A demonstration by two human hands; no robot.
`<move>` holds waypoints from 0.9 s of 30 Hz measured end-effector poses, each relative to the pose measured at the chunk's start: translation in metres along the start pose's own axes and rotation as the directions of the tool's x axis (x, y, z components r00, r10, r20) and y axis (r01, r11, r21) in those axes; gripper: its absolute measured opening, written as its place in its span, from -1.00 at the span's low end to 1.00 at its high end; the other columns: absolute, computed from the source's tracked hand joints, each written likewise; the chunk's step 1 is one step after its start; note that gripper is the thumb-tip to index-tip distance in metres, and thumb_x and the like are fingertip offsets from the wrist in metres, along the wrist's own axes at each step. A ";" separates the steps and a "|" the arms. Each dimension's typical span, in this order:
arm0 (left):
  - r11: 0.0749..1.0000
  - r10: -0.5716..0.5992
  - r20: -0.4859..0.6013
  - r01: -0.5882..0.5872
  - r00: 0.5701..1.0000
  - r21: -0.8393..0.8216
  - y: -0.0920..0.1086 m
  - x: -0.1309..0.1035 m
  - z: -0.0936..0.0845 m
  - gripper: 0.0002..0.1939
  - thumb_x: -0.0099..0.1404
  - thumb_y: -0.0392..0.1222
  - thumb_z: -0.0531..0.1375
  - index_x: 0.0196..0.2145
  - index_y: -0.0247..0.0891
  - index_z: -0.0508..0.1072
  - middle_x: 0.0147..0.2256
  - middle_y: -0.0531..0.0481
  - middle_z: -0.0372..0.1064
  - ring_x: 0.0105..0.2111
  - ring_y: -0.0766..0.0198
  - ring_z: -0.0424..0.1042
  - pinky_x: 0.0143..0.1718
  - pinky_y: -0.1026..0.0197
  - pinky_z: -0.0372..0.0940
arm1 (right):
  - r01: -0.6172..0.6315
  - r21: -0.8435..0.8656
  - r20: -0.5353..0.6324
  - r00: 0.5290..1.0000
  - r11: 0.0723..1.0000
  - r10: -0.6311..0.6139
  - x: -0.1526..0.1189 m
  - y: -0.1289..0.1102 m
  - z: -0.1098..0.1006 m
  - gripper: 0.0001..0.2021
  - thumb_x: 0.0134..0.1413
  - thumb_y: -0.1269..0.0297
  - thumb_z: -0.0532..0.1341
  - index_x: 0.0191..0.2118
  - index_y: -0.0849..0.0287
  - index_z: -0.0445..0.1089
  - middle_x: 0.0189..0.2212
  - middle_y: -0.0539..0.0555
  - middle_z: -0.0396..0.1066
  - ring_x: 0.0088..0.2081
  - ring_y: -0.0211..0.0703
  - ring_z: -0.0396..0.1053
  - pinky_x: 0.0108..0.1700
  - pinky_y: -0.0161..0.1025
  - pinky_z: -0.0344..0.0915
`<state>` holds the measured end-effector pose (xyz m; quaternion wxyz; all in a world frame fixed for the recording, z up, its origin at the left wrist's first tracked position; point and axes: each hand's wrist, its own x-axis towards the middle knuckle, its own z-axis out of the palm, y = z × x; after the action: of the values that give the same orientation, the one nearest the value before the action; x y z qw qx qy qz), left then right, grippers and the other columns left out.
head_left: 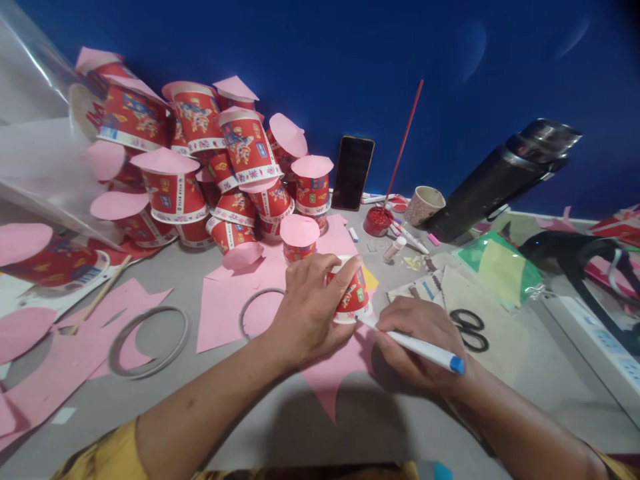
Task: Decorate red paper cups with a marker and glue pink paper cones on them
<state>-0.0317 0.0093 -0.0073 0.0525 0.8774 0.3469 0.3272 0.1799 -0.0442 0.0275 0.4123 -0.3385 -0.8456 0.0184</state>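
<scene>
My left hand [310, 307] is wrapped around a red printed paper cup [353, 293] that stands on pink paper, its white rim downward. Between the fingers of my right hand [420, 333] is a white marker pen [425, 350] with a blue end. The pen's tip meets the white band at the cup's lower edge, or comes very close to it. Under the cup lies cut pink paper [325, 387]. Just behind it stands another red cup with a pink paper disc [300, 230] on top.
Many red cups with pink paper tops [170, 190] are piled at the back left. A phone [353, 173] leans on the blue wall. Black scissors [470, 330], a dark flask [500, 180] and a power strip [595, 353] lie rightward. A grey ring [114, 353] rests left.
</scene>
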 end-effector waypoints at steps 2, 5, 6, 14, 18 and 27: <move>1.000 0.007 -0.005 -0.007 1.000 0.006 0.000 0.000 0.000 -0.16 0.23 -0.15 0.32 0.40 -0.24 0.13 0.13 -0.30 0.23 0.16 -0.20 0.26 0.19 -0.18 0.12 | -0.012 -0.007 0.022 1.000 1.000 0.012 -0.001 0.000 0.000 -0.92 0.27 0.44 0.21 -0.26 0.14 0.40 -0.48 0.02 0.54 -0.45 -0.16 0.53 -0.37 -0.22 0.39; 1.000 0.005 -0.002 -0.005 1.000 0.002 0.001 0.001 -0.001 -0.17 0.24 -0.14 0.31 0.40 -0.20 0.11 0.13 -0.29 0.23 0.15 -0.20 0.27 0.17 -0.19 0.14 | -0.018 -0.004 0.030 0.999 1.000 0.018 -0.001 0.001 0.000 -0.92 0.27 0.43 0.20 -0.26 0.13 0.40 -0.48 0.01 0.54 -0.46 -0.16 0.52 -0.38 -0.23 0.37; 1.000 0.003 0.001 -0.003 1.000 -0.001 0.001 0.001 -0.001 -0.16 0.25 -0.14 0.30 0.41 -0.18 0.11 0.13 -0.29 0.23 0.15 -0.20 0.27 0.16 -0.19 0.15 | -0.014 0.001 0.025 1.000 1.000 0.014 -0.001 0.001 0.000 -0.92 0.26 0.43 0.20 -0.25 0.12 0.40 -0.48 0.02 0.54 -0.45 -0.15 0.53 -0.37 -0.22 0.38; 1.000 -0.002 0.009 0.002 1.000 -0.010 0.000 0.001 -0.001 -0.11 0.23 -0.15 0.32 0.44 -0.11 0.05 0.14 -0.28 0.22 0.16 -0.21 0.27 0.15 -0.20 0.15 | -0.024 -0.002 0.040 0.999 1.000 0.024 -0.002 0.002 0.000 -0.93 0.24 0.41 0.21 -0.25 0.10 0.40 -0.48 0.00 0.55 -0.47 -0.15 0.51 -0.39 -0.23 0.36; 1.000 0.007 -0.008 -0.007 1.000 -0.006 0.000 0.001 0.000 -0.13 0.26 -0.13 0.31 0.43 -0.13 0.06 0.14 -0.28 0.21 0.16 -0.21 0.27 0.15 -0.19 0.15 | -0.024 -0.016 0.008 1.000 1.000 0.024 -0.003 0.002 0.000 -0.93 0.25 0.42 0.21 -0.25 0.10 0.39 -0.48 0.01 0.55 -0.45 -0.15 0.53 -0.36 -0.23 0.39; 1.000 0.012 0.003 -0.012 1.000 0.001 0.000 0.000 0.000 -0.16 0.28 -0.11 0.31 0.43 -0.14 0.08 0.14 -0.29 0.22 0.16 -0.21 0.27 0.14 -0.18 0.15 | -0.038 -0.031 0.018 0.999 0.999 0.039 -0.003 0.003 0.001 -0.94 0.27 0.41 0.22 -0.24 0.11 0.40 -0.47 0.02 0.55 -0.45 -0.13 0.53 -0.37 -0.21 0.38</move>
<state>-0.0316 0.0096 -0.0070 0.0506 0.8800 0.3415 0.3261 0.1824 -0.0440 0.0240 0.3989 -0.3608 -0.8429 0.0165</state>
